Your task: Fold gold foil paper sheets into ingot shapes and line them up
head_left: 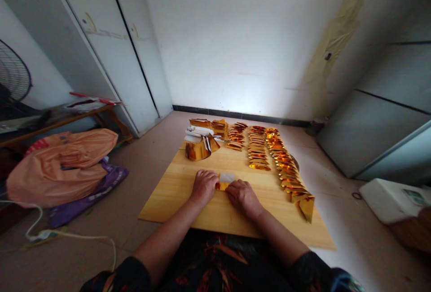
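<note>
Between my hands, a small sheet of gold foil paper (pixel 222 186) lies on the wooden board (pixel 215 211), its near edge gold and its far part (pixel 227 177) whitish. My left hand (pixel 204 187) is closed on the sheet's left end. Fingers curled, my right hand (pixel 245 197) grips its right end. Beyond my left hand rest loose gold and white sheets (pixel 198 148). Folded gold pieces stand in rows behind and to the right: a short row (pixel 236 135), a middle row (pixel 258 148) and a long row (pixel 286 170) down the board's right side.
An orange bag (pixel 63 166) and a purple bag (pixel 90 195) lie at the left, near a cable (pixel 81 236) on the floor. A fan (pixel 13 74) stands at far left. A white box (pixel 390 200) sits at the right, below grey cabinets (pixel 377 117).
</note>
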Tool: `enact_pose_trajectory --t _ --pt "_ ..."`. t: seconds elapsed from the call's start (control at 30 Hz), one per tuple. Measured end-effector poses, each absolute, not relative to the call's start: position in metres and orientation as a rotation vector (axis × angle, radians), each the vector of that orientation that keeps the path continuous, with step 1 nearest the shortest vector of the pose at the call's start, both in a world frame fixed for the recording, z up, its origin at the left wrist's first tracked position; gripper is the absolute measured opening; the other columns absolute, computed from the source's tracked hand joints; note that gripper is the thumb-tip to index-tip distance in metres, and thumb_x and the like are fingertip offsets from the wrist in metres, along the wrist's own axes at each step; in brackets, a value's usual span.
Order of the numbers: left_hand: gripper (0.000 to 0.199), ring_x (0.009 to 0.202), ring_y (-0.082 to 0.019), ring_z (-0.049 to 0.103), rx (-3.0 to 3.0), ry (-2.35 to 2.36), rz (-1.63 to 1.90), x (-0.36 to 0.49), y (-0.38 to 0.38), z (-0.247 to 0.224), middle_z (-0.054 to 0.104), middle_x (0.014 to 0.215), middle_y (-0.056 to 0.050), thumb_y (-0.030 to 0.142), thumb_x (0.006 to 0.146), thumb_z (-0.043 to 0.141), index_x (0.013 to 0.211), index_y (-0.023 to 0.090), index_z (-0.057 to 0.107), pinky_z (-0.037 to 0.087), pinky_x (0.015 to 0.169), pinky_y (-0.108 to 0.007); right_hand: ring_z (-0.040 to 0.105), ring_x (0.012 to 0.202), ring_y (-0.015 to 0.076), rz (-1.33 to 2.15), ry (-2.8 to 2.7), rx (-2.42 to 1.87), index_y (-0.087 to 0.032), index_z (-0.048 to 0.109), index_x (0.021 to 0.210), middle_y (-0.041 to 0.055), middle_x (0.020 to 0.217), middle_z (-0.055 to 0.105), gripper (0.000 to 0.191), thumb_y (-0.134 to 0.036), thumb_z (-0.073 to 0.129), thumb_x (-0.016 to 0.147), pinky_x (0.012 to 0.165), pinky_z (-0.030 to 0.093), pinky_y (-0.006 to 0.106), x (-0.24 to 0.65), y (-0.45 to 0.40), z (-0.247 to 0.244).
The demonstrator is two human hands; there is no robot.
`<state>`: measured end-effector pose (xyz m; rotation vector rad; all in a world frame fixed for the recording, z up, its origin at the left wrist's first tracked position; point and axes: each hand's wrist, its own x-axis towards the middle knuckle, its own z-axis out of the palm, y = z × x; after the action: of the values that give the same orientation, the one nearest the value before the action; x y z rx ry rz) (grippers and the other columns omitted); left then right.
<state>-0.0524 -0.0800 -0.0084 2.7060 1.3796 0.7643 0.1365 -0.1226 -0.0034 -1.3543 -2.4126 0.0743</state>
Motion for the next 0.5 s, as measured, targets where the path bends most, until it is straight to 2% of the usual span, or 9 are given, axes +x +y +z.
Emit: enact_pose_trajectory --t 0.13,0.27,0.4,0.5 --pt "0.020 0.096 -0.017 0.060 2.722 1.235 0.775 -0.060 -0.073 -0.011 0.071 0.095 -0.003 0.007 0.080 0.049 0.073 0.019 0.063 0.039 0.088 -0.038 0.053 0.081 0.0137 0.157 -2.417 -1.274 -0.023 0.069 0.085 0.0005 0.084 0.066 0.015 -0.021 0.055 0.089 0.073 0.031 0.026 0.142 -0.121 -0.005" --pt "0.022 0.103 -0.018 0.059 2.752 1.176 0.773 -0.064 -0.079 -0.010 0.069 0.106 -0.003 0.006 0.079 0.049 0.084 0.021 0.064 0.035 0.098 -0.044 0.052 0.084 0.0142 0.132 -2.406 -1.253 -0.024 0.069 0.085 0.0008 0.088 0.066 0.013 -0.025 0.057 0.089 0.073 0.031 0.026 0.151 -0.116 -0.003" --pt "0.017 0.112 -0.020 0.055 2.789 1.161 0.752 -0.065 -0.085 -0.006 0.067 0.111 -0.004 0.012 0.080 0.052 0.086 0.022 0.064 0.029 0.104 -0.050 0.050 0.081 0.0145 -0.018 -2.509 -1.183 -0.022 0.067 0.084 0.0024 0.085 0.065 0.019 -0.025 0.050 0.093 0.072 0.029 0.028 0.153 -0.116 -0.002" --pt "0.014 0.114 -0.021 0.053 2.811 1.154 0.750 -0.065 -0.085 -0.005 0.066 0.111 -0.004 0.015 0.082 0.053 0.084 0.021 0.065 0.031 0.103 -0.050 0.048 0.078 0.0153 -0.154 -2.568 -1.146 -0.020 0.064 0.082 0.0036 0.082 0.063 0.023 -0.021 0.045 0.094 0.072 0.028 0.030 0.152 -0.117 -0.003"
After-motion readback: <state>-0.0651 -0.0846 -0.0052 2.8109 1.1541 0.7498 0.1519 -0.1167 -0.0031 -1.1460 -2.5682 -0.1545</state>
